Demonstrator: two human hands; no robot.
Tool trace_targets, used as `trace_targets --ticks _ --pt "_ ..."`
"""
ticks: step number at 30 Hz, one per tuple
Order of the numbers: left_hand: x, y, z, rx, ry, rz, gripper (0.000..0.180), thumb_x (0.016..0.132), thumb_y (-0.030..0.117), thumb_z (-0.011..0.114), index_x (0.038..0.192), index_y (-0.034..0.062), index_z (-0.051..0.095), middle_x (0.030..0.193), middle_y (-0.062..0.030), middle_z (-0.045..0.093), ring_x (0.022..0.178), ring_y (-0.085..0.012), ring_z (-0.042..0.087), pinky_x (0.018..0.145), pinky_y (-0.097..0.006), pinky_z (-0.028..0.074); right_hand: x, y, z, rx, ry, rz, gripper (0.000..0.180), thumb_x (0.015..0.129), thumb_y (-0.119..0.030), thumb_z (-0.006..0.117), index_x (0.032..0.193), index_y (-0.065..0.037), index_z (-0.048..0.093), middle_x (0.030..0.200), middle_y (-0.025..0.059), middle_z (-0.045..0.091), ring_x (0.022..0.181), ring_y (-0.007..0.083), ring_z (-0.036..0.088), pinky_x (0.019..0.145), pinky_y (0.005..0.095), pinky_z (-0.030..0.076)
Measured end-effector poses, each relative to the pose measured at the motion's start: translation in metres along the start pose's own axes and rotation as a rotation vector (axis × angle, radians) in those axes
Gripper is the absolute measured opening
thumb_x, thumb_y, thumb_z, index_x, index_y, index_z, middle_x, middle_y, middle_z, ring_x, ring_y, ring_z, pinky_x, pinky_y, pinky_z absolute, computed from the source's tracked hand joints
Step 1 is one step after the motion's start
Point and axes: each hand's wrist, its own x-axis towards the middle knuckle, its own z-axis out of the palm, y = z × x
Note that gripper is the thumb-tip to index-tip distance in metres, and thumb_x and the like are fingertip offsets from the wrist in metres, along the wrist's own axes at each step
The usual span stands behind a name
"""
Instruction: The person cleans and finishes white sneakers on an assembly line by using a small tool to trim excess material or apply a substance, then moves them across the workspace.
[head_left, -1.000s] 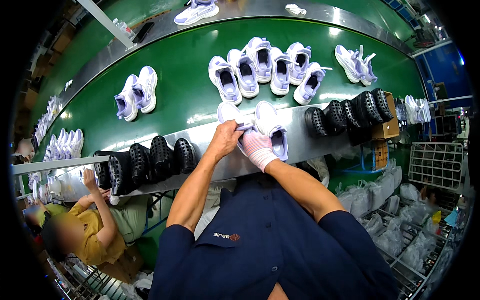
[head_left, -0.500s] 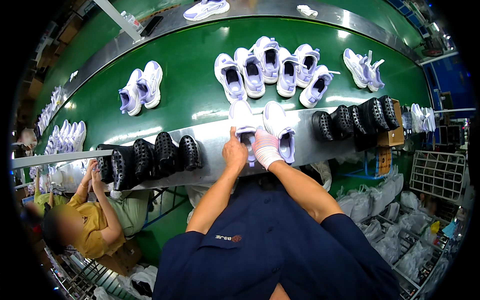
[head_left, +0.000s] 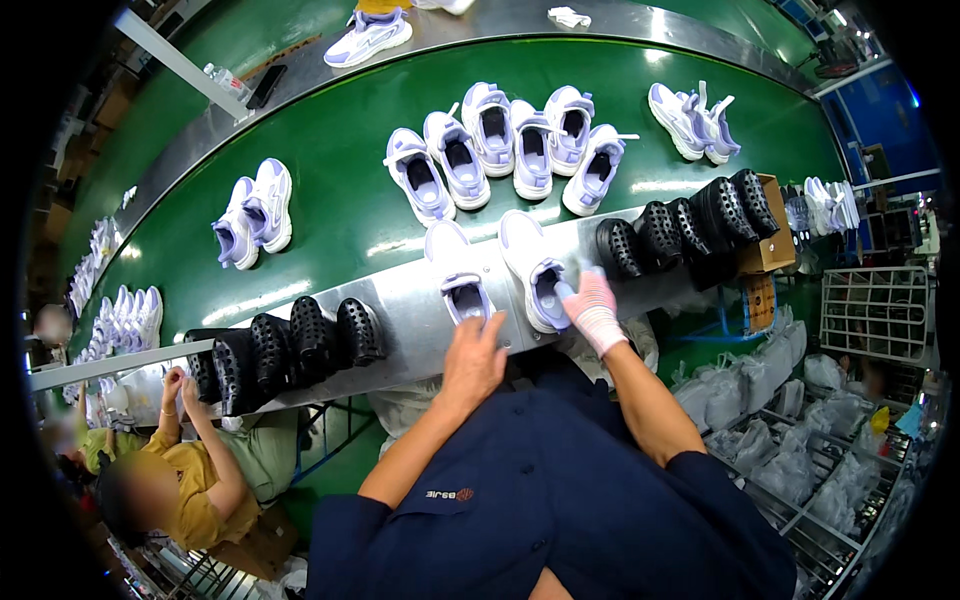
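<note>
Fingers [head_left: 495, 330] of the bare L hand [head_left: 468, 370] are spread at the heel of a white-and-lilac L sneaker [head_left: 447, 242]; can't tell from where I stand if they press on it. R hand [head_left: 594, 308], in a pink-and-white striped knit glove [head_left: 602, 328], has its thumb apart from the blurred fingers, thumb by the foot opening of a matching R sneaker [head_left: 520, 240].

Both sneakers sit upright side by side, slightly apart, on a grey metal table [head_left: 405, 300], toes toward a shiny green surface [head_left: 340, 200] w/ six similar shoes [head_left: 492, 150] bunched beyond. Black, dotted, boot-shaped forms stand in a row to the L [head_left: 316, 338] & another to the R [head_left: 658, 238], the latter next to an open brown cardboard box [head_left: 766, 245]. Far L: seated person in mustard-yellow top [head_left: 195, 500], hands raised.
</note>
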Motion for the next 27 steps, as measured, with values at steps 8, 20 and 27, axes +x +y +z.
trace_targets --ticks 8,20,27 --pt "0.012 0.021 0.029 0.139 -0.387 -0.219 0.072 0.076 0.039 0.085 0.134 0.0076 0.057 0.084 -0.024 0.069 0.085 -0.0449 0.067 0.077 -0.051 0.054 -0.022 -0.015 0.022 0.241 -0.423 -0.127 0.043 0.085 -0.031 0.073 0.113 0.002 0.068 0.111 0.0266 0.068 0.106 0.0434 0.065 0.093 0.0466 0.053" --pt "0.085 -0.009 -0.163 0.388 -0.015 -0.222 0.034 0.083 0.032 0.079 0.105 0.0061 0.075 0.089 -0.0213 0.073 0.086 -0.0397 0.07 0.074 -0.05 0.054 -0.026 0.035 -0.133 1.061 -0.249 0.281 0.033 0.097 -0.018 0.068 0.124 0.001 0.067 0.1 0.0068 0.071 0.086 0.0122 0.068 0.075 0.0287 0.056" --pt "0.157 -0.208 -0.158 0.572 0.05 -0.199 0.033 0.082 0.027 0.079 0.107 0.0059 0.072 0.09 -0.0259 0.07 0.087 -0.0447 0.068 0.078 -0.053 0.054 0.012 0.063 -0.146 0.854 -0.096 0.189 0.032 0.095 -0.018 0.069 0.12 0.001 0.069 0.094 0.0086 0.073 0.08 0.0122 0.067 0.073 0.0285 0.055"
